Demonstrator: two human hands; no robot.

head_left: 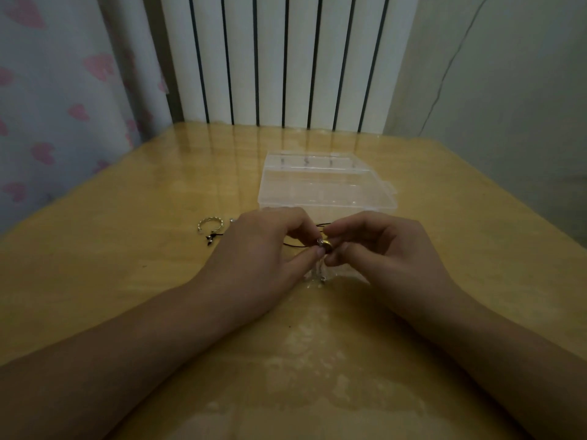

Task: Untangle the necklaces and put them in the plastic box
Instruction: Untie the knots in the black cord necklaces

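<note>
At frame centre, the left hand (263, 246) and right hand (378, 246) meet above the bench (127, 281), both sets of fingers pinching a gold-coloured bead (327, 246) on a dark cord necklace (293, 246). The clear plastic box (327, 185) stands just behind the hands. A silver ring-shaped chain (210, 224) lies on the bench at centre left.

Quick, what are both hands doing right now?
Left hand: pinches the gold bead on the black cord.
Right hand: pinches the same bead from the other side.
</note>
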